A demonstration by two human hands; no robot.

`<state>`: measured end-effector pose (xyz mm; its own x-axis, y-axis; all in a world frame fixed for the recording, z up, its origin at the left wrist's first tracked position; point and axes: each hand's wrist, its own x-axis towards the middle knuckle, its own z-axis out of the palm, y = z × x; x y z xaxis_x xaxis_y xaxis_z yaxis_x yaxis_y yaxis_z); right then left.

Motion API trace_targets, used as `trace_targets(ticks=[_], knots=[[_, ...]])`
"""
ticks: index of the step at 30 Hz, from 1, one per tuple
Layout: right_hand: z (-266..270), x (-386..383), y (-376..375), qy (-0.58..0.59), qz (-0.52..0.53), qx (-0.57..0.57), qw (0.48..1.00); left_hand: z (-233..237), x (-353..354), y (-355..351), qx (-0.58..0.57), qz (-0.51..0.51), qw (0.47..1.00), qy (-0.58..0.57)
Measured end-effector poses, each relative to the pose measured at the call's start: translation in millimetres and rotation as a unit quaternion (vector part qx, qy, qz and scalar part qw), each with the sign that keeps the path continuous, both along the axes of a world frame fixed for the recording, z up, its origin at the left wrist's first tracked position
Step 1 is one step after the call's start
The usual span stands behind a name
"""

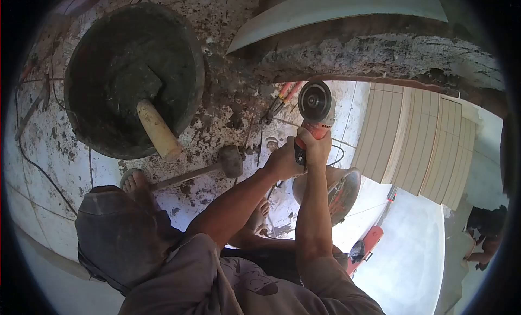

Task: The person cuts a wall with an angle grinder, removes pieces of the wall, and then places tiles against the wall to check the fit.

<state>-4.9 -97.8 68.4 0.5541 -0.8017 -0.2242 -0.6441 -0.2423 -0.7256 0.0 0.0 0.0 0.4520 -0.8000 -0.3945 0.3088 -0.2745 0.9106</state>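
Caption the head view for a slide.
Left hand and right hand grip an orange angle grinder near a mortar tub holding a trowel; hammer nearby.

We grip the angle grinder (315, 109) with both hands, the left hand (282, 162) and right hand (316, 146) wrapped around its orange body, its disc close to a rough concrete edge (380, 54). Left of it a hammer (228, 162) lies on the spattered tiled floor (43, 146). Farther left stands a bucket (198, 70) of mortar holding a wooden-handled trowel (157, 129).

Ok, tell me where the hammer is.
Head view, left of centre: the grey-headed metal hammer lies on the spattered tile floor, between the round black mortar tub and the orange angle grinder.
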Motion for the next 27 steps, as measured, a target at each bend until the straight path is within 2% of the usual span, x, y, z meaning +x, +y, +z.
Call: trace_targets(ticks=[9,18,21,23,27], knots=[[2.1,0.0,-1.7,-0.005,0.001,-0.013,1.0,-5.2,-6.1,-6.5,-0.01,0.017,1.0,-0.019],[0.5,0.2,-7.9,0.015,0.0,-0.013,1.0,-2.7,-1.5,-9.5,0.011,-0.011,1.0,0.001],[-2.2,-1.1,-11.3,0.04,0.005,-0.027,0.999,-7.0,-4.7,-11.2,-0.017,0.017,1.0,0.01],[-4.1,-1.5,-12.7,0.028,0.012,-0.026,0.999,-10.0,-8.7,-12.0,-0.037,0.057,0.997,-0.029],[-7.8,-2.2,-14.9,0.021,0.016,-0.036,0.999,-6.7,-5.4,-12.1,-0.024,0.044,0.999,-0.02]])
